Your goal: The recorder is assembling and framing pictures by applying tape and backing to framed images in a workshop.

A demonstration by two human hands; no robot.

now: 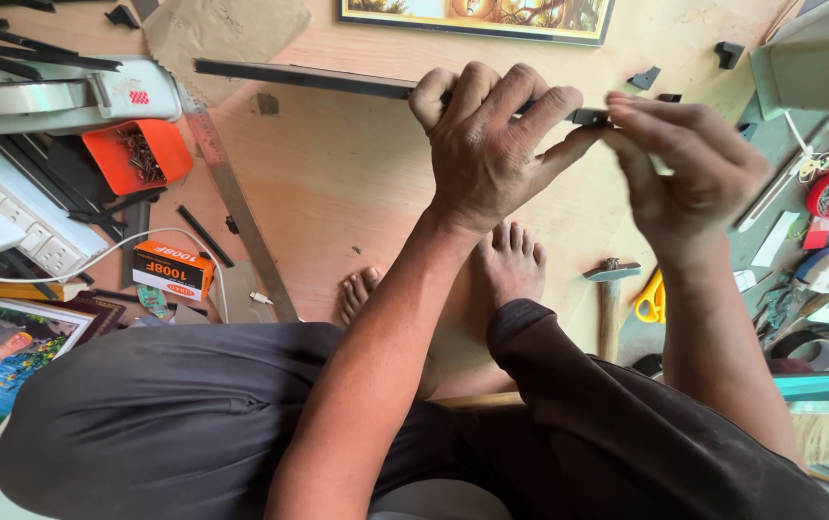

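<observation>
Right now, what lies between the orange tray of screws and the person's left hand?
In the head view, a metal ruler lies between the orange tray and the left hand, on bare wood.

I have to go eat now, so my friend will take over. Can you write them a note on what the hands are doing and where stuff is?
Left hand: closed around the right end of a long black strip, holding it above the wooden board.
Right hand: fingers pinch at the strip's end, by a small black piece.
Nearby: hammer by the feet, steel ruler on the left, orange tray of screws.
Done: strip picked up.
Left: cannot tell whether the piece is joined on yet.
</observation>
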